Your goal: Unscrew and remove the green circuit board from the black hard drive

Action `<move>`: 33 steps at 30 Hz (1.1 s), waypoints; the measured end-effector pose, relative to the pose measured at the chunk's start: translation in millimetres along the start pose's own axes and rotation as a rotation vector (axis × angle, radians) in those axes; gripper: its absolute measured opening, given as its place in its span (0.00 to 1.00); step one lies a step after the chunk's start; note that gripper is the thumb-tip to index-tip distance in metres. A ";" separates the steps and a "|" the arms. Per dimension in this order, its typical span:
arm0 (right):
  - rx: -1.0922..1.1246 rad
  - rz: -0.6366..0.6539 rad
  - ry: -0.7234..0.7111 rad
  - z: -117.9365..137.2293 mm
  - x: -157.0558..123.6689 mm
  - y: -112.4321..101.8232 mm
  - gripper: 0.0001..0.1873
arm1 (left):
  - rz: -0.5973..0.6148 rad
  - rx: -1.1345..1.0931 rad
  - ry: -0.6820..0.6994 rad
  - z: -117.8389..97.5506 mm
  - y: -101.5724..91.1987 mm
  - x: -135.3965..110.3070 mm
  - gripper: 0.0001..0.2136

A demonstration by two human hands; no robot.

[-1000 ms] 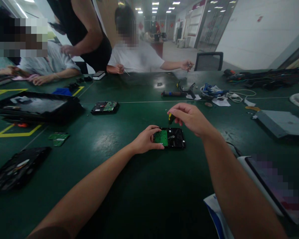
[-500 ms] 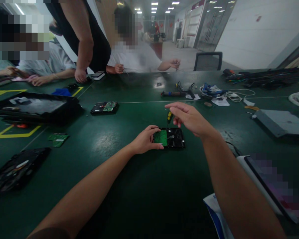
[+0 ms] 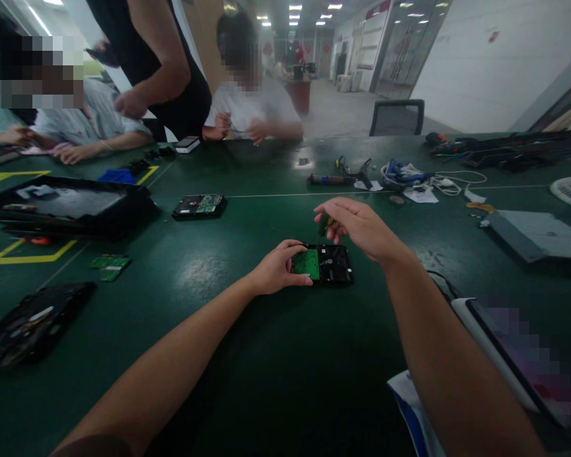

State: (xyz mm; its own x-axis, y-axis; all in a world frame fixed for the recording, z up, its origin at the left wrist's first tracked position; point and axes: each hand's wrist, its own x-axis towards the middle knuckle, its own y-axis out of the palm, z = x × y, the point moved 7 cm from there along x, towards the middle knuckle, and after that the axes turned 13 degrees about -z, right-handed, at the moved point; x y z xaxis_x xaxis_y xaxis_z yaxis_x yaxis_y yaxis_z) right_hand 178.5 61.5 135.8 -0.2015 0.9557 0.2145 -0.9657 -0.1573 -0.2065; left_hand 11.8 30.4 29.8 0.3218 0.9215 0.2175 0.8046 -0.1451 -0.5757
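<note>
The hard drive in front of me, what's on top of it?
A green circuit board covers the left part of the hard drive. The left hand grips that end, hiding its edge. The right hand holds a screwdriver above it; the tip is hidden.

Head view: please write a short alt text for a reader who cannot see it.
The left hand steadies a hard drive on a green table, while the right hand holds a screwdriver over it. Other people work at the far side.

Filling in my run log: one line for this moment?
left hand: steadies hard drive | right hand: holds screwdriver above it | surface: green table
</note>
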 end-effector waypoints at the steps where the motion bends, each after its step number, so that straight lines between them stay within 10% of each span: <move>1: 0.010 -0.003 0.014 -1.2 0.5 -0.4 0.14 | -0.001 -0.002 0.001 -0.3 -0.2 -0.2 0.37; 33: -0.117 -0.076 -0.056 0.1 1.0 -5.6 0.13 | -0.004 0.002 0.019 0.9 0.2 -0.9 0.38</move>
State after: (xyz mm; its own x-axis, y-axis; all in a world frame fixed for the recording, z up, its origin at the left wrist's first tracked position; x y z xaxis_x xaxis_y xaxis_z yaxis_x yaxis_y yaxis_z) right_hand 183.7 63.3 137.2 -0.1410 0.9478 0.2861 -0.9535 -0.0523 -0.2969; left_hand 11.3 29.9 28.8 0.3279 0.9152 0.2344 0.8051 -0.1408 -0.5762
